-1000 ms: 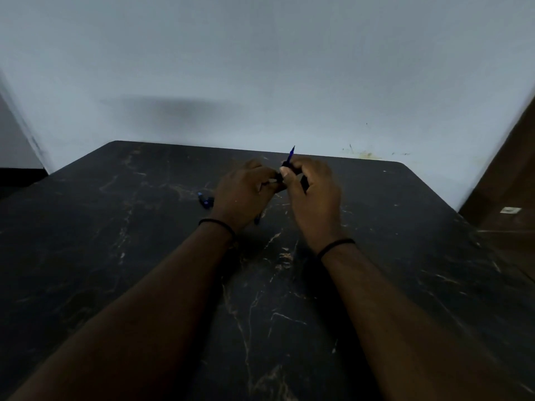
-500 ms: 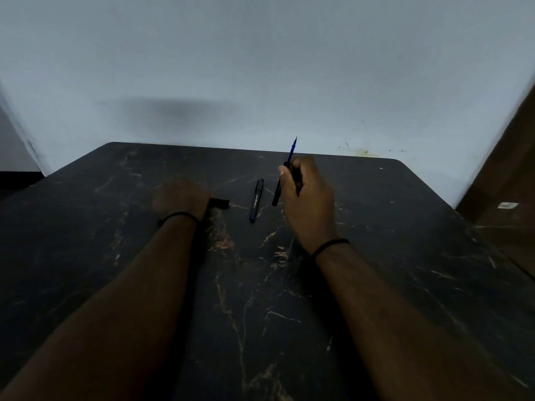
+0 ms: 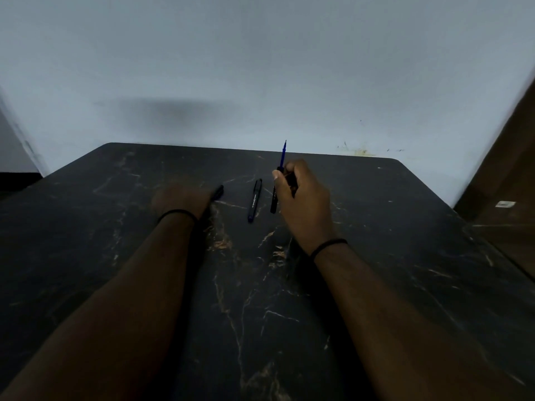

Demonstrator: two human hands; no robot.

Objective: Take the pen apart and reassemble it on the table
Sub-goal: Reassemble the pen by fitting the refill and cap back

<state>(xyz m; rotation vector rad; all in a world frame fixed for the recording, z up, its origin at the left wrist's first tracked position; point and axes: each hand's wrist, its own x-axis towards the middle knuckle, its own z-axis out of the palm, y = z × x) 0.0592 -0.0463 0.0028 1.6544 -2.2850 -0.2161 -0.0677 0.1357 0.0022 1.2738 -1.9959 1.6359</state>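
Note:
My right hand (image 3: 304,201) is closed around a thin pen part (image 3: 274,202) held nearly upright. Its blue refill tip (image 3: 283,151) pokes out above my fingers, and a black end hangs below my thumb. A black pen barrel (image 3: 254,200) with small print lies on the dark table (image 3: 376,256) just left of that hand, touching neither hand. My left hand (image 3: 181,199) is further left, low over the table and blurred. A short black pen piece (image 3: 218,192) sticks out from its right side; its fingers are hidden.
The table is dark marble-patterned with a rounded far edge against a pale wall (image 3: 260,68). A brown wooden surface (image 3: 503,175) stands at the right. Both wrists wear thin black bands.
My hands, joined at the centre a second ago, have parted. The left hand moved left with the short black piece. The barrel now lies on the table between them.

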